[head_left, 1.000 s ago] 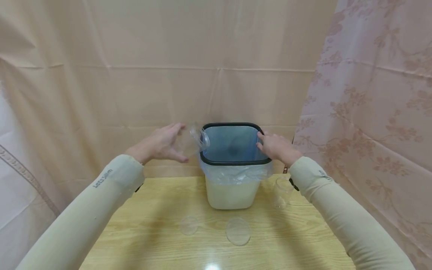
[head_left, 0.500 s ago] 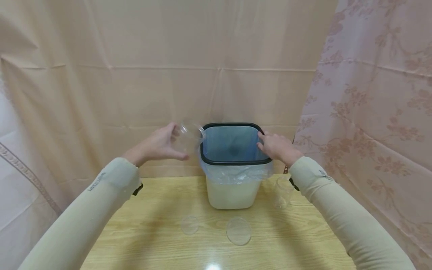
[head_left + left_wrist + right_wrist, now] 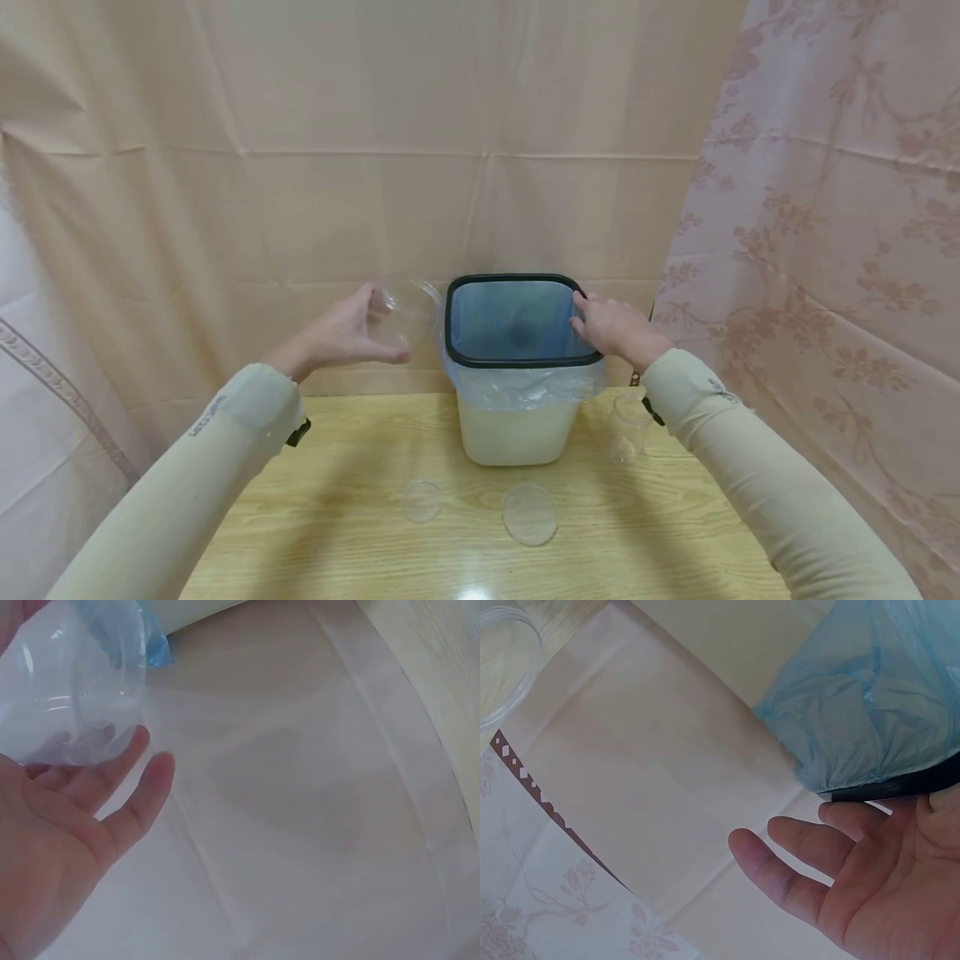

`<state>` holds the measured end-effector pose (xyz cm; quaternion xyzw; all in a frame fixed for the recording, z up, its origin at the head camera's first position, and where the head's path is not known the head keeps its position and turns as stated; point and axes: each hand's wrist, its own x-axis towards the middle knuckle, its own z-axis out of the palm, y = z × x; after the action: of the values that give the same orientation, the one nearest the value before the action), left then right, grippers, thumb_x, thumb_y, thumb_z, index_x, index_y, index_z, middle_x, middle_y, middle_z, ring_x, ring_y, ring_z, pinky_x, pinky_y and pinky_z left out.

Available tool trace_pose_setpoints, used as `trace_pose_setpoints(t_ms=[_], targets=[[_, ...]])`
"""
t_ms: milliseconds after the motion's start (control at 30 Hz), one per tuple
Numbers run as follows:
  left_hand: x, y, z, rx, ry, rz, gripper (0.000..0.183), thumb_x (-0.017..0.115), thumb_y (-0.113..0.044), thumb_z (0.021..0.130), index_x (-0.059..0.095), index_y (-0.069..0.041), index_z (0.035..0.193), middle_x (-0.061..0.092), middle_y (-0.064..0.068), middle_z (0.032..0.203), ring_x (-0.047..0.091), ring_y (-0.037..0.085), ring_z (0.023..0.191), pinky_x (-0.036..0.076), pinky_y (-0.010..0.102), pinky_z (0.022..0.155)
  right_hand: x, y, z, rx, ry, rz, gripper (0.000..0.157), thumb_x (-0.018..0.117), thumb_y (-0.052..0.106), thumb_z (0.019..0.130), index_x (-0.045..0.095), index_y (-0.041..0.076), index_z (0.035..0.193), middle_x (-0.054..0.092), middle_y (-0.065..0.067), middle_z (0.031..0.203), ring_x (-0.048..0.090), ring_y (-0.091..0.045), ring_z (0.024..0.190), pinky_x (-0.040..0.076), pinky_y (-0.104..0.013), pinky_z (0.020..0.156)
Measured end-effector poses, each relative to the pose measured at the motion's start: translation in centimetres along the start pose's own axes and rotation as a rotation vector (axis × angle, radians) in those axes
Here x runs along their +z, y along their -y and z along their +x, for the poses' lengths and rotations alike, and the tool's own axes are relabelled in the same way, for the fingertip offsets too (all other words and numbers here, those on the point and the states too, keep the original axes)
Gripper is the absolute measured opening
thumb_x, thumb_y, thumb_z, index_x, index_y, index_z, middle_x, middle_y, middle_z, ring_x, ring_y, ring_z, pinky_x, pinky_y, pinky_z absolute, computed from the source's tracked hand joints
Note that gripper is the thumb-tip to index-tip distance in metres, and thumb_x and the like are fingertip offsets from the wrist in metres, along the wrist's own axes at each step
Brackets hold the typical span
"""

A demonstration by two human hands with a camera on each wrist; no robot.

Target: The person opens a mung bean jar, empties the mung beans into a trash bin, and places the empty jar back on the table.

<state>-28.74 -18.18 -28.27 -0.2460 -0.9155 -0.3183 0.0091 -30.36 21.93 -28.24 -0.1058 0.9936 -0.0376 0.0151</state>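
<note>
My left hand grips a clear plastic jar in the air, just left of the trash bin. The jar lies tilted on its side, its ridged mouth facing the bin. In the left wrist view, two fingers stretch out past the jar. The cream trash bin stands upright on the table, lined with a bluish plastic bag and topped by a black rim. At the bin's right side, my right hand holds the rim, its lower fingers loose outside.
Two clear round lids, a smaller lid and a larger lid, lie in front of the bin on the wooden table. Another clear jar stands right of the bin. A beige curtain hangs close behind.
My left hand has moved left and slightly down with the jar, so the jar's mouth is now off the bin's left rim. The right hand stays at the rim.
</note>
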Motion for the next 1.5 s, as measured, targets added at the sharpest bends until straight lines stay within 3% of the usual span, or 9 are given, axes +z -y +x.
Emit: trace_pose_setpoints(t_ms=[167,367,567,733,933,1067,1500], targets=[[0.3,0.7,-0.4,-0.006,-0.015,-0.012,0.097,0.09,-0.047,0.071,0.039,-0.003,0.14,0.048,0.017,0.142,0.047,0.036,0.13,0.042,0.057,0.105,0.0,-0.1,0.0,-0.013,-0.005,-0.005,0.063,0.042,0.027,0.109,0.018,-0.002,0.16,0.019,-0.023,0.164,0.028,-0.045,0.146,0.023,-0.059,0.117],[1.0,1.9,-0.9,-0.047,-0.024,-0.014,0.098,0.092,-0.048,0.068,0.039,-0.008,0.14,0.053,0.015,0.135,0.054,0.034,0.118,0.048,0.053,0.096,0.1,-0.1,0.0,-0.012,-0.006,0.012,0.064,0.041,0.027,0.109,0.016,-0.003,0.159,0.017,-0.022,0.165,0.024,-0.043,0.148,0.02,-0.058,0.118],[1.7,3.2,-1.1,-0.057,-0.035,-0.07,0.097,0.094,-0.046,0.066,0.043,-0.004,0.136,0.047,0.014,0.148,0.05,0.036,0.127,0.046,0.055,0.101,0.1,-0.1,-0.1,-0.015,-0.014,0.009,0.064,0.042,0.026,0.109,0.016,-0.004,0.159,0.018,-0.023,0.165,0.025,-0.043,0.148,0.021,-0.057,0.118],[2.2,4.5,-1.4,-0.072,-0.022,-0.067,0.1,0.094,-0.042,0.069,0.041,0.002,0.141,0.047,0.021,0.146,0.048,0.041,0.129,0.044,0.058,0.102,0.0,-0.2,-0.2,-0.014,-0.017,0.008,0.064,0.042,0.026,0.109,0.016,-0.005,0.159,0.018,-0.023,0.165,0.026,-0.043,0.147,0.022,-0.057,0.118],[3.1,6.5,-2.1,-0.122,-0.012,-0.062,0.104,0.091,-0.046,0.072,0.036,0.0,0.148,0.052,0.024,0.138,0.049,0.041,0.125,0.047,0.056,0.098,0.1,-0.2,-0.2,-0.016,-0.026,0.012,0.063,0.042,0.026,0.109,0.017,-0.005,0.159,0.018,-0.023,0.165,0.026,-0.043,0.147,0.021,-0.058,0.118],[3.5,7.2,-2.4,-0.117,-0.018,-0.087,0.104,0.09,-0.046,0.073,0.035,0.0,0.149,0.052,0.026,0.14,0.049,0.043,0.126,0.047,0.058,0.098,0.2,-0.2,-0.2,-0.021,-0.031,0.014,0.063,0.042,0.026,0.109,0.017,-0.005,0.158,0.018,-0.023,0.164,0.025,-0.043,0.148,0.02,-0.058,0.118],[5.4,8.2,-2.5,-0.112,-0.031,-0.243,0.11,0.093,-0.025,0.072,0.023,-0.001,0.153,0.041,0.026,0.148,0.043,0.045,0.131,0.039,0.062,0.106,0.2,-0.2,-0.2,-0.027,-0.037,0.011,0.063,0.042,0.026,0.109,0.018,-0.006,0.158,0.018,-0.024,0.164,0.026,-0.043,0.147,0.02,-0.057,0.118]])
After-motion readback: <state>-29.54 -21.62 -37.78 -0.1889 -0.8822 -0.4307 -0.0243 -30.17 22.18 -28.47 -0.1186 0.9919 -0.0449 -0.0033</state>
